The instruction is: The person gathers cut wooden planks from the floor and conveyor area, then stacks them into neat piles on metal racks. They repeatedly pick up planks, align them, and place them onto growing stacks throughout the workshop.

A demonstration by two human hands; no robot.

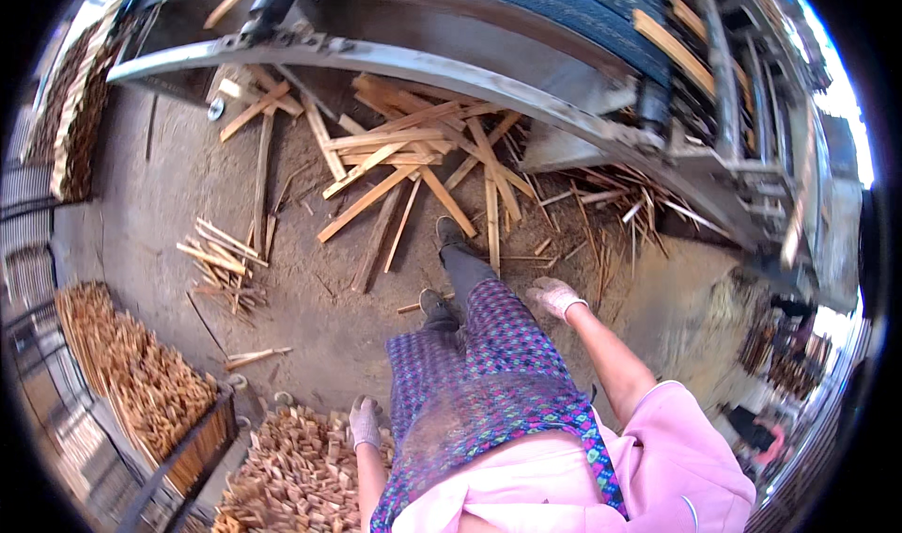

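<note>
My right hand [554,298], in a pale work glove, hangs out in front of my body with nothing in it and its fingers loosely apart. Below it is the dusty floor. At my left side, my gloved left hand [365,422] is beside a stack of short wooden pieces [291,462]; its fingers stretch forward and it holds nothing that I can see. Ahead of my feet lies a loose heap of wooden slats [404,148], crossing one another at many angles, partly under the machine frame [451,77].
A conveyor with a blue belt [564,16] runs across the front. Thin wood scraps [225,260] lie on the floor at left. A stacked bundle of sticks [141,373] stands in a metal rack at far left. More slats [672,49] rest on the machine at right.
</note>
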